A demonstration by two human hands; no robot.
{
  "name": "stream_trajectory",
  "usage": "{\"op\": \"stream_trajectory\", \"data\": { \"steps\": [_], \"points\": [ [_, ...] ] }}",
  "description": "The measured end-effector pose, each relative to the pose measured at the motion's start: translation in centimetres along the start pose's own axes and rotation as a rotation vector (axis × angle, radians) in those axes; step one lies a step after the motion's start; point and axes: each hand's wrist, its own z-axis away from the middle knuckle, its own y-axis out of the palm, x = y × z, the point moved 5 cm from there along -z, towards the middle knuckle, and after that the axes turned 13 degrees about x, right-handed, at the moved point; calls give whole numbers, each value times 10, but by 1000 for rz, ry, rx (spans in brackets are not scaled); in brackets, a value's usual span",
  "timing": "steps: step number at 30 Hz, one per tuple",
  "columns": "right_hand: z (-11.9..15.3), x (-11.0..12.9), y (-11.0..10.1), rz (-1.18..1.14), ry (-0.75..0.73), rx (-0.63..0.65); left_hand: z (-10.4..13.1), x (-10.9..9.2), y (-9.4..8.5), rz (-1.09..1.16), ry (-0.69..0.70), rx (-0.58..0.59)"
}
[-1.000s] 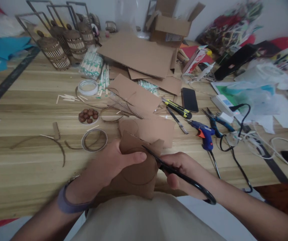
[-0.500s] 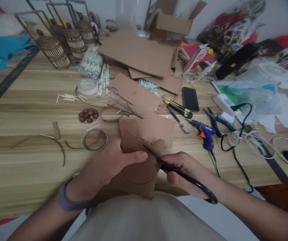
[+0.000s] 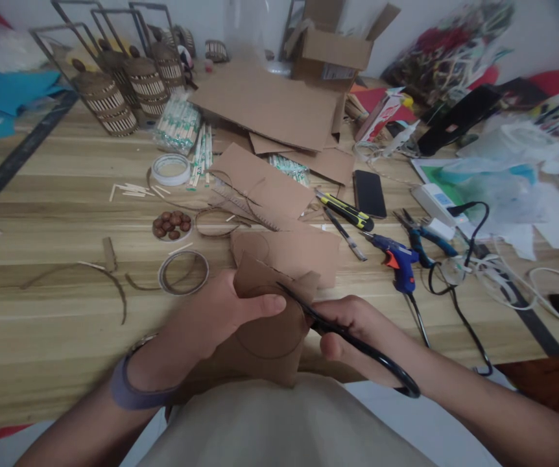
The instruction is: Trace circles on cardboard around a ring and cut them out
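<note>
Matt cardboard sheet [image 3: 270, 334], glossy scissor handle [image 3: 379, 357] (plastic, by its look), smooth wood-grained tabletop [image 3: 46, 350]

A craft workshop, judging by its crowded wooden table [image 3: 41, 324]
Black-handled scissors [image 3: 379, 357], a blue glue gun [image 3: 399, 256], pliers [image 3: 438, 241] and a cutter [image 3: 345, 210] show among cardboard sheets [image 3: 264, 107], bagged sticks [image 3: 178, 123] and a tape roll [image 3: 170, 178], with slatted lantern-like pieces [image 3: 146, 84] standing at the back left

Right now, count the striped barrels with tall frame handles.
4, far left: front barrel, half-hidden barrel behind it, middle barrel beside them, right-hand barrel. More may be hidden.
</note>
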Motion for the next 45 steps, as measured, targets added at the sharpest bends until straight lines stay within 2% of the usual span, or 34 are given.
{"op": "stream_trajectory", "data": {
  "steps": [4, 12, 16, 21, 24, 29, 35, 41, 45],
  "points": [
    [-1, 2, -1, 3, -7, -7, 0, -1, -2, -83, -18, -24],
    [-3, -2, -1, 2, -16, -39, -3, -5, -5, -109, -12, -32],
    [-3, -3, -2, 27, -35, -59, -7, -8, -5, -110, 49, 28],
    [-3, 0, -3, 5, -45, -35, -8, -2, -6, -73, -17, 46],
    [-3, 4, -5, -5, -72, -11, -8, -6, -6, -74, 24, 69],
    [-4, 9, -9, 25, -99, -28, -6, -10, -7, -121, 24, 41],
    [-5, 8, -8, 30, -69, -53, -7, -11, -4, -150, 20, 64],
    [-6, 11, -8, 6, -123, -76, -7, -11, -5, -196, 5, 49],
    [-5, 12, -7, -2, -119, -69, -5, -14, -5, -156, 52, 60]
  ]
}}
